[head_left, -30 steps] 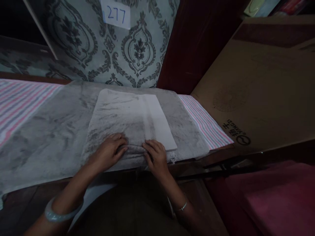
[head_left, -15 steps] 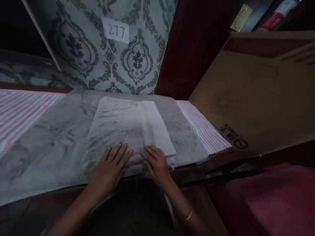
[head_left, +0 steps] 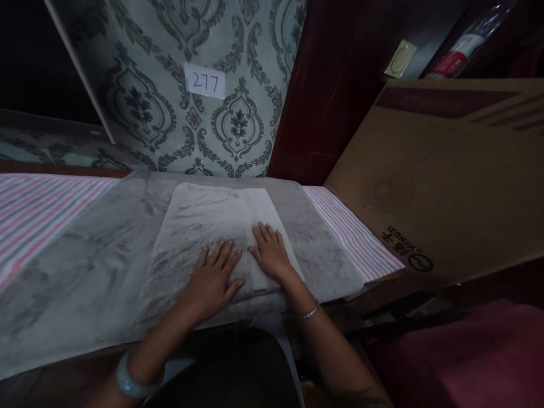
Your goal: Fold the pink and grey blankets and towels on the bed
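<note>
A folded pale grey plush cloth (head_left: 212, 209) lies flat on a larger grey plush cover (head_left: 102, 266). On its front part rests my left hand (head_left: 215, 277), palm down with the fingers spread. My right hand (head_left: 270, 249) lies flat near the cloth's right side, its fingers stretched out. Neither hand grasps anything. The palms hide part of the cloth's surface. A thin bracelet (head_left: 311, 310) circles my right wrist, and a pale bangle (head_left: 134, 379) is on my left forearm.
Pink-striped fabric (head_left: 46, 209) shows at the left, with more striped fabric (head_left: 352, 232) at the right. A large cardboard box (head_left: 459, 181) stands on the right. Behind is a patterned wall (head_left: 238, 51) with a paper marked 277 (head_left: 205, 81). Reddish-pink fabric (head_left: 488, 357) is at lower right.
Both hands have slid forward from the front edge onto the folded cloth. The right hand has gone farther. The view has tilted up slightly.
</note>
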A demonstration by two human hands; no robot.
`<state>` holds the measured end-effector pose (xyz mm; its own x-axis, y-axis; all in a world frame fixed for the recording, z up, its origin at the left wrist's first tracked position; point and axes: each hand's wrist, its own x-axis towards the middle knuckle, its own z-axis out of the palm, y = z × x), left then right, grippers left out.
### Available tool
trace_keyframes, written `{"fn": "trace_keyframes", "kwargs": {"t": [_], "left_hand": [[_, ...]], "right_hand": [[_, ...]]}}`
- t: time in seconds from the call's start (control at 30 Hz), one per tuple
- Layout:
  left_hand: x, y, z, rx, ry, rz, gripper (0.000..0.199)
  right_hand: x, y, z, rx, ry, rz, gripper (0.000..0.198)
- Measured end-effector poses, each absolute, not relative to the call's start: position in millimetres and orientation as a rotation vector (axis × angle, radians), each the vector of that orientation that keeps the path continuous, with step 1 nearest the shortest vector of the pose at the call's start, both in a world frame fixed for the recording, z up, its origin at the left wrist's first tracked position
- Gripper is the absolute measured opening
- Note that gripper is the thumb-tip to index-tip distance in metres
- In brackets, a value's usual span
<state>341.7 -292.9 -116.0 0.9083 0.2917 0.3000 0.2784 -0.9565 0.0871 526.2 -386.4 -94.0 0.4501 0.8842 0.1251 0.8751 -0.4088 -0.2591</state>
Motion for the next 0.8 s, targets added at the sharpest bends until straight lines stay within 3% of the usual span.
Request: {"fn": "trace_keyframes", "kwargs": {"t": [0.27, 0.57, 0.8], "left_hand": [[314.6, -281.2, -121.4, 3.075, 0.618, 0.444, 0.069], [260.6, -241.6, -112.7, 3.043, 1.129, 0.344, 0.075], [334.2, -229.5, -70.3, 3.046, 0.68, 0.111, 0.076]], "right_hand": [[525.9, -391.9, -102.4, -2.428, -1.493, 0.098, 0.062], [525.2, -391.6, -102.8, -2.396, -1.487, 0.112, 0.062], [523.7, -391.7, -102.9, -2.408, -1.503, 0.07, 0.058]]}}
